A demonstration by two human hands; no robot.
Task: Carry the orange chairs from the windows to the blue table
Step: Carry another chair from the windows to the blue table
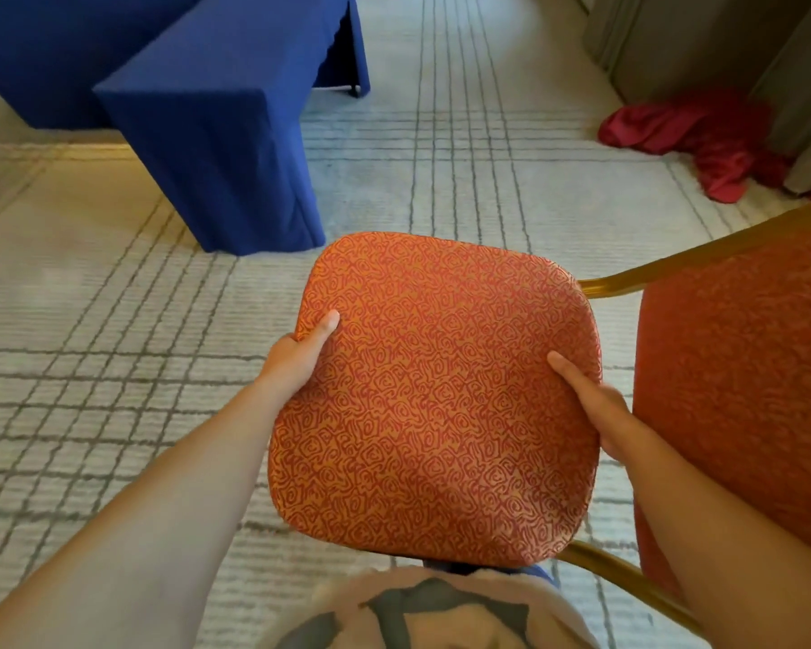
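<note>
Chair [436,395] between left hand [296,363], right hand [602,414]

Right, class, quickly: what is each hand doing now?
Left hand: grips the left edge of the orange patterned fabric chair seat, thumb on top.
Right hand: grips the seat's right edge, thumb on top.

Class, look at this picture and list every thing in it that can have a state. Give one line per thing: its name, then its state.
orange chair: held by both sides of its seat, backrest to the person's right, legs hidden.
left hand: grips the seat's left edge, thumb on top.
right hand: grips the seat's right edge, thumb on top.
blue table: standing, draped to the floor in blue cloth.
red cloth: crumpled on the carpet.
</note>
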